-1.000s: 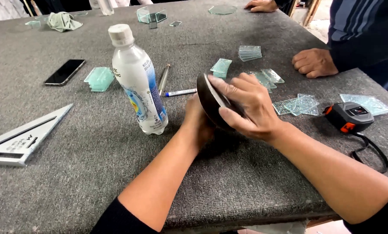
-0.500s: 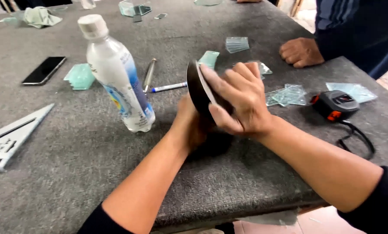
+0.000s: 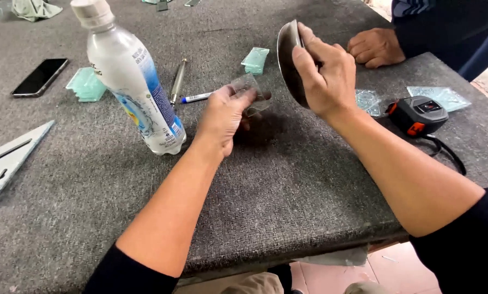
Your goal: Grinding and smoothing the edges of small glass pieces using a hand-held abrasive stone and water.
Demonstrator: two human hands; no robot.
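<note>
Glass piece [image 3: 248, 92], small, clear and likely brittle with sharp edges, sits pinched in the left hand [image 3: 222, 117] just above the table [image 3: 287, 179]. Best held by its edges. The right hand [image 3: 323, 73] grips a dark disc [image 3: 288, 60] upright beside it.

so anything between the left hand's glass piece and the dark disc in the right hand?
Nothing visible. The left hand pinches a small clear glass piece; the right hand holds the dark disc upright just beside it, with only open air above the grey table between them.
</note>
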